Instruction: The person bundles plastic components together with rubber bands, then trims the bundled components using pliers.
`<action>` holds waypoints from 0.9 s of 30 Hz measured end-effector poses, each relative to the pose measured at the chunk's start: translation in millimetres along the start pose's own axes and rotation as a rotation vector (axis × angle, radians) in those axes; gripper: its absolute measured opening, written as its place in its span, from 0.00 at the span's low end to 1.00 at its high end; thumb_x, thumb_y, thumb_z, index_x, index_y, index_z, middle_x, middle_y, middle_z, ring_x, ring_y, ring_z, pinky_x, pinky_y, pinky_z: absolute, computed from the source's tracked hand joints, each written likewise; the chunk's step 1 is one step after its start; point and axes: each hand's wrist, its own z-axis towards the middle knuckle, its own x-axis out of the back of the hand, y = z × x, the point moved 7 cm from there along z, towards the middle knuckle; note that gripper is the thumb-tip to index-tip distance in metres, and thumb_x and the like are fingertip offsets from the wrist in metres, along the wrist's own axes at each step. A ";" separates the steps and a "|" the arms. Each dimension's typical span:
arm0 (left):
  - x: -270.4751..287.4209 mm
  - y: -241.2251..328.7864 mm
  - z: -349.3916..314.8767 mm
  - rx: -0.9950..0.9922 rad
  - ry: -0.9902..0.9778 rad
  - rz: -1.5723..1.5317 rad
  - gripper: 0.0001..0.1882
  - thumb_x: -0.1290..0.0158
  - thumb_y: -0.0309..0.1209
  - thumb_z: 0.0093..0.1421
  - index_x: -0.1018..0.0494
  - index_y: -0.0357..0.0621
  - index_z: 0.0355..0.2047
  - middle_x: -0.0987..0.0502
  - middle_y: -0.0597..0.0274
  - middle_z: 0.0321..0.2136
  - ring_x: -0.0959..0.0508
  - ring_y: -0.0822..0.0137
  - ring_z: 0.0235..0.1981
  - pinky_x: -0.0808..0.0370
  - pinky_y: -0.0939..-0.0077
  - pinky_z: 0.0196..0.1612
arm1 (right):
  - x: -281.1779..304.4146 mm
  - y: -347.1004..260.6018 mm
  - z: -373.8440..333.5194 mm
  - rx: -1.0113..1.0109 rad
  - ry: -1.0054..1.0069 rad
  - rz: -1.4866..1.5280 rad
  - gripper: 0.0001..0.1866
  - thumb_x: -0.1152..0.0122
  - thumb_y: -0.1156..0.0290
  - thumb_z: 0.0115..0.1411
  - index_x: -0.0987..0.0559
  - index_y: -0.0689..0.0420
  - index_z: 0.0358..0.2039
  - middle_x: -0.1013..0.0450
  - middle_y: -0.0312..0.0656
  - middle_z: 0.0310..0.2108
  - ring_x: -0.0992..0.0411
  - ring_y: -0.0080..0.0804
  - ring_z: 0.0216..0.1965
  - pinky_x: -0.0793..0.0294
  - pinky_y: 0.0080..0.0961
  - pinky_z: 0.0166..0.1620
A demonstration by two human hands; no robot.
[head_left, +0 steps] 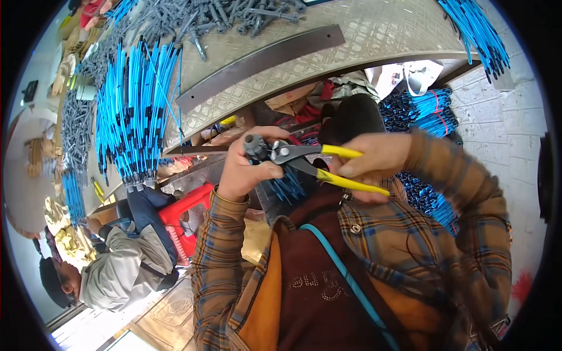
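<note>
Fingers of the left hand are curling around a grey ribbed fitting, the thumb pressing from below; this hand is closing firmly. The fitting's blunt end is facing the upper left, while thin blue rods are trailing from under the hand toward the lower right. Just to its right, in front of the chest, pliers are lying roughly level, their long axis running left to right and dipping slightly. Their dark head is pointing left, meeting the fitting beside the thumb; whether the jaws are biting on it, I cannot tell. Farther right, the right hand is half closing around the yellow handles, which are standing apart.

Beyond, at the far left, a co-worker in a pale jacket is sitting near a red plastic seat. A bunch of blue rods is lying across the left part of a patterned table. Grey fittings are heaping up along the far side, and a dark curved strip is resting nearer. On the right, tied blue bundles are sitting below the tabletop, beside a pale tiled floor.
</note>
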 end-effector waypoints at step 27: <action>-1.6 5.7 -5.0 -0.015 -0.175 0.001 0.24 0.36 0.31 0.38 0.29 0.38 0.37 0.29 0.66 0.34 0.31 0.74 0.36 0.35 0.80 0.43 | -22.8 31.9 18.1 0.047 -0.360 0.622 0.15 0.54 0.63 0.59 0.33 0.64 0.36 0.29 0.51 0.21 0.27 0.37 0.22 0.25 0.28 0.24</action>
